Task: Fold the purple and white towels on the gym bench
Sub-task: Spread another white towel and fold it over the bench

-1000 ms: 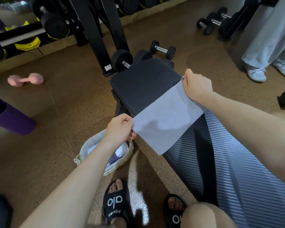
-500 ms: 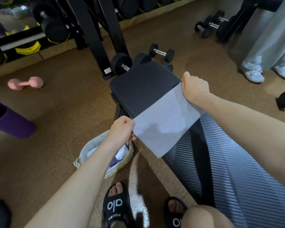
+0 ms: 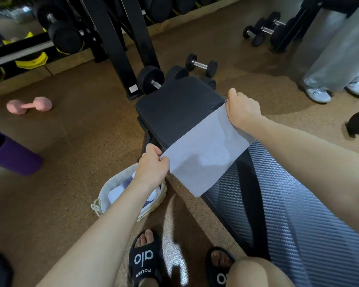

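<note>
A pale lilac towel point(image 3: 205, 151) is stretched flat across the black gym bench point(image 3: 178, 104), its near edge hanging over the bench's left side. My left hand point(image 3: 153, 165) pinches the towel's near-left corner beside the bench. At the far right corner, my right hand point(image 3: 241, 109) grips the towel's edge above the bench top. On the floor under my left forearm stands a woven basket point(image 3: 104, 195) with white and purple towels inside.
The floor holds a pink dumbbell point(image 3: 29, 104), a purple roller point(image 3: 10, 156) at left, and black dumbbells point(image 3: 201, 65) beyond the bench. A rack upright point(image 3: 116, 44) stands behind. Another person's legs point(image 3: 336, 59) are at right. My sandalled feet point(image 3: 145, 259) are below.
Both hands and the towel have sunk slightly toward the bench; the towel stays stretched between them.
</note>
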Demonstrator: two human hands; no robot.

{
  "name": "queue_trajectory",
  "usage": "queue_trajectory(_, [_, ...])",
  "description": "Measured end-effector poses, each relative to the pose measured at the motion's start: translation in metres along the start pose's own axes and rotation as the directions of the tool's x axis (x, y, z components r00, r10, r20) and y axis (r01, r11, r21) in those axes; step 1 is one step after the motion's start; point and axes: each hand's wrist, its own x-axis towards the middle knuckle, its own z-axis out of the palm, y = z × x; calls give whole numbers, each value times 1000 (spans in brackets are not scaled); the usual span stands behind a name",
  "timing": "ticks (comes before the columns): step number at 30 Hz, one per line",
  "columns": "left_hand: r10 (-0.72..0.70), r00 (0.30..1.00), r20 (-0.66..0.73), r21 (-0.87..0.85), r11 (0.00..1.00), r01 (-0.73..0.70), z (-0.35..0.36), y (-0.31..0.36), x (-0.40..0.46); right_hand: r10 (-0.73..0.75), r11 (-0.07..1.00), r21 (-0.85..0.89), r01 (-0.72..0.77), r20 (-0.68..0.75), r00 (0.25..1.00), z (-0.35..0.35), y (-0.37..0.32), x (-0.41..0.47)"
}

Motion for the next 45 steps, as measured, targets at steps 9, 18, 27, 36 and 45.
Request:
queue_trajectory(9, [573,814,91,560,647,-518,50,15,-16,-631,769,192,609,78,772,-10,-45,-101])
queue_trajectory(18, [455,873,174,596,657,-462,62,1,-20,-212,963,-102,251,293,932,-10,46,-43])
queue_trajectory(27, [378,898,223,555,709,-436,59,4,-16,-629,775,119,621,250,736,-7,1,-133])
queue_trajectory(36, [83,997,-4,2,997,-83,15,12,3,-323,941,101,324,-24,946,-27,28,-136])
queue_trajectory(45, [-148,983,111,-375,910,179,4,16,-5,-562,827,92,554,95,822,-18,-39,-230])
